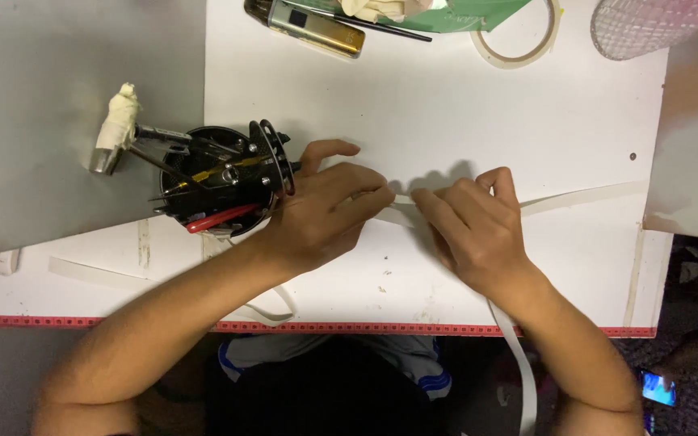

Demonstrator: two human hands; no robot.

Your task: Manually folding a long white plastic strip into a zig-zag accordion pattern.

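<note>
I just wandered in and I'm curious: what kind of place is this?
Probably a craft or model-making desk: a black tool holder full of hand tools, a masking tape roll, and both hands working a white paper strip.

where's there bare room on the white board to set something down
The widest bare patch is above the right hand, below the tape ring. A smaller one lies near the red edge strip. It is crowded by the tool holder beside the left hand.

— What's that between your fingers?
— A thin white paper strip (pixel 575 196), matt and smooth, lying on my matt white paper sheet (pixel 446 105).
— And at nine o'clock?
— A black glossy plastic tool pot (pixel 218 179); beside it a metal hammer (pixel 119 133), cloth-wrapped.
</note>
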